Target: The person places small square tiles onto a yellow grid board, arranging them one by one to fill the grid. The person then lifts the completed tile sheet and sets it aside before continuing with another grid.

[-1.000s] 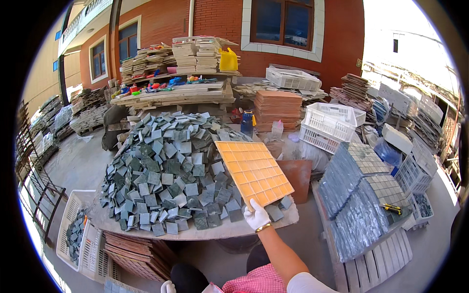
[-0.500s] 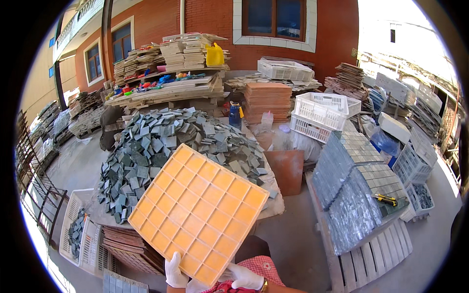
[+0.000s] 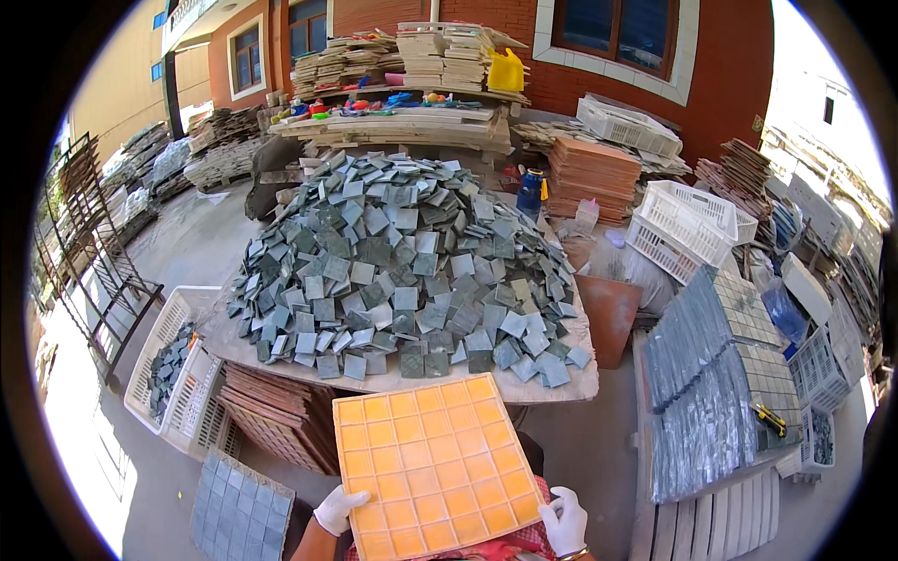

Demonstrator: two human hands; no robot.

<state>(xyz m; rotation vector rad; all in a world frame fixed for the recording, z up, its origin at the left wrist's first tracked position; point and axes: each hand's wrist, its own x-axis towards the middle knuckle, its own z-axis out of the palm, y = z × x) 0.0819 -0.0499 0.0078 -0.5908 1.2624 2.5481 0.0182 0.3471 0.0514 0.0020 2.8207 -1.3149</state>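
An orange plastic grid tray point(image 3: 435, 463) with square cells lies flat in front of me, near the bottom of the view. My left hand point(image 3: 335, 510), in a white glove, grips its lower left edge. My right hand point(image 3: 565, 520), also gloved in white, grips its lower right corner. Just beyond the tray stands a round table point(image 3: 533, 385) heaped with a big pile of grey-green square tiles point(image 3: 402, 262). The tray's far edge overlaps the table's near rim.
A white crate point(image 3: 178, 374) with some grey tiles stands at the left, beside stacked brown boards point(image 3: 276, 416). A tile sheet point(image 3: 238, 505) lies on the ground. Stacked mosaic sheets point(image 3: 711, 374) and white baskets point(image 3: 687, 224) are at the right. Shelves and brick wall behind.
The orange tray came off the table's right side into both hands, then dropped lower and flatter in front of me. My left hand has joined the right on it.
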